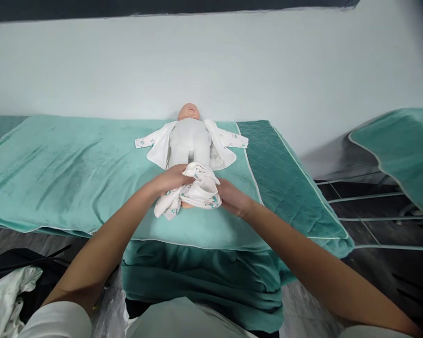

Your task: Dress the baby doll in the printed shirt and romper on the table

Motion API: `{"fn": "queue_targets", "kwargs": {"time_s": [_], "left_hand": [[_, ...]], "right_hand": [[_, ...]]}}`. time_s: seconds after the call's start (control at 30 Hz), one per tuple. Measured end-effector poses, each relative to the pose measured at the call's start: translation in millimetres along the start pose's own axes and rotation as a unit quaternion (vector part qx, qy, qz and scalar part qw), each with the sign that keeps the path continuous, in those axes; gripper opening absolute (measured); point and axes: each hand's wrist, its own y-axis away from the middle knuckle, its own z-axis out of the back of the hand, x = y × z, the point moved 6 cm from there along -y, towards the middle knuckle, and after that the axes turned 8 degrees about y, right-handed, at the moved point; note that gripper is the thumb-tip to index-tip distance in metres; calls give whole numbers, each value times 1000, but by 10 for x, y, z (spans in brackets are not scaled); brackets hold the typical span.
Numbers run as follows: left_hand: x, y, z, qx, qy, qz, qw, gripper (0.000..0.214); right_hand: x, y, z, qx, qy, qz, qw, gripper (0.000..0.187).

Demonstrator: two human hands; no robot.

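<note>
- Left hand (176,178): grasping the left side of a bunched, printed baby garment (200,185).
- Right hand (232,196): gripping its right side, fingers partly hidden.
- The garment lies over the doll's lower legs, toward the near edge of the bed (74,173).
- Baby doll (189,136): on its back, head at the far edge.
- White jacket (221,145): spread open under the doll.
</note>
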Motion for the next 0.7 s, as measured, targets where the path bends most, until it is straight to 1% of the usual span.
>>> {"fn": "queue_targets", "kwargs": {"time_s": [0.07, 0.13, 0.2, 0.27, 0.37, 0.43, 0.5, 0.6, 0.63, 0.7], "left_hand": [[-36, 41, -143, 49, -128, -34, 990, 31], [-56, 81, -279, 77, -239, -41, 967, 32], [-68, 105, -375, 78, -319, -27, 944, 33], [-81, 118, -435, 69, -364, -14, 929, 33], [-76, 128, -475, 69, -382, -7, 921, 34], [-55, 131, -462, 71, -375, -7, 924, 36], [-23, 133, -432, 75, -354, -7, 932, 37], [31, 136, -397, 88, -307, -4, 948, 36], [41, 136, -389, 89, -288, -5, 954, 34], [44, 137, -373, 83, -242, -11, 967, 30]], "right_hand": [[-174, 111, -46, -8, -2, -20, 1000, 44], [-291, 176, -65, -30, 13, -23, 999, 45], [-338, 195, -45, -67, 61, -7, 996, 45], [-319, 190, -10, -104, 142, 21, 984, 44], [-242, 184, 2, -128, 241, 58, 960, 44], [-213, 202, -8, -133, 254, 63, 956, 45], [-223, 233, -30, -124, 232, 49, 963, 46], [-295, 270, -64, -90, 162, 12, 983, 47], [-311, 275, -59, -86, 143, 10, 986, 47], [-317, 267, -23, -92, 121, 31, 988, 45]]}}
